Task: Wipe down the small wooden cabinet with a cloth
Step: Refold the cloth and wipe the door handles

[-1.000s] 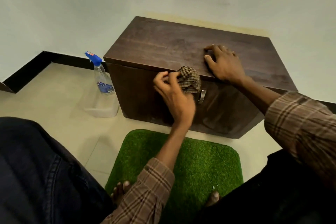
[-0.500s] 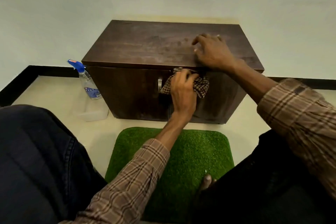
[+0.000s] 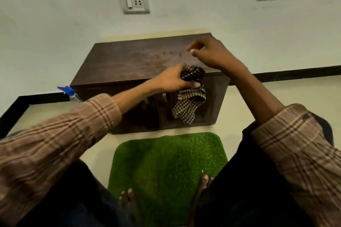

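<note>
- Left hand: the fingers are clenched around the bunched upper part of the checked cloth, which is gripped at the front top edge of the cabinet.
- Checked cloth: the bunched part is held within the left fingers; the loose remainder hangs below them, in front of the right-hand door of the cabinet. Whether the hanging part touches the door cannot be told.
- Right hand: it is seen over the right part of the cabinet top, just beyond and to the right of the left fingers. The fingers are curled loosely, with the thumb and forefinger tips close together; nothing is seen between them. Contact with the wood cannot be told, as the hand is blurred.
- Cabinet: a small, dark wooden unit with two front doors is set against the wall, directly beneath both sets of fingers. Faint smudges are visible on its top, to the left of the right fingertips.
- Spray bottle: its blue head is seen beside the left end of the cabinet, well to the left of the left fingers and partly hidden by the left sleeve.
- Green mat: it lies on the floor in front of the cabinet, below the hanging cloth, with bare toes at its near edge.
- Wall socket: it is mounted on the wall above the cabinet, well beyond both hands.
</note>
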